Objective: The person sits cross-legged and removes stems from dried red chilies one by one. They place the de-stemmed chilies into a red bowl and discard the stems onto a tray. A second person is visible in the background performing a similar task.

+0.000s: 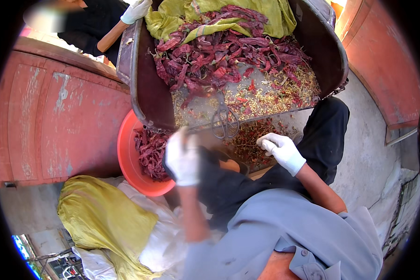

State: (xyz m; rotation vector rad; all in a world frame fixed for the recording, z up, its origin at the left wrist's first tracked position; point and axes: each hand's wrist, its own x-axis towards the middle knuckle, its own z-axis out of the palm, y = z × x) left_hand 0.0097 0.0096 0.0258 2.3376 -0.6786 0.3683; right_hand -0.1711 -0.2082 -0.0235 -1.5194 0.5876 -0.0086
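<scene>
Dried red chili peppers (210, 59) lie heaped in a large dark metal bin (137, 70), partly under a yellow-green woven sack (273, 17). Iron scissors (224, 120) rest at the bin's near edge, handles towards me. My left hand (183, 157), in a white glove and blurred, is over my thigh beside an orange-red plastic basin (126, 154) that holds more dried chilies (152, 154); what it holds, if anything, is unclear. My right hand (280, 150), also gloved in white, has its fingertips pinched together above a pile of chili stems and scraps (255, 140); nothing can be made out between them.
A co-worker's gloved hand (136, 12) rests on the bin's far left rim. Loose seeds (262, 98) cover part of the bin floor. A yellow woven sack (105, 213) and white sacks (164, 241) lie beside me. Worn red doors (80, 122) stand left and right.
</scene>
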